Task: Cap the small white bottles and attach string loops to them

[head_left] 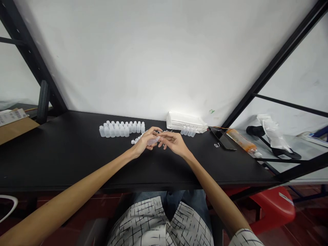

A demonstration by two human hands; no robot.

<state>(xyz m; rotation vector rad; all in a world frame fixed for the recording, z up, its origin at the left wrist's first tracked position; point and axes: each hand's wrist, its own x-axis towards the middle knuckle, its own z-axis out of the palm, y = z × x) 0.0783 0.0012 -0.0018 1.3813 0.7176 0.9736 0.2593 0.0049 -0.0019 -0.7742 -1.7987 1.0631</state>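
well, translucent bottle (smooth, rounded) between the left fingers.

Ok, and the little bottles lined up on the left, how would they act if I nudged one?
The bottles look like translucent plastic, so each is probably light. They stand taller than wide, so a push may tip one rather than slide it. Packed this close, neighbours could topple too.

At the centre of the frame, the left hand holds a small translucent bottle, and the right hand touches its end. Capped bottles stand in rows left of centre on the black table.
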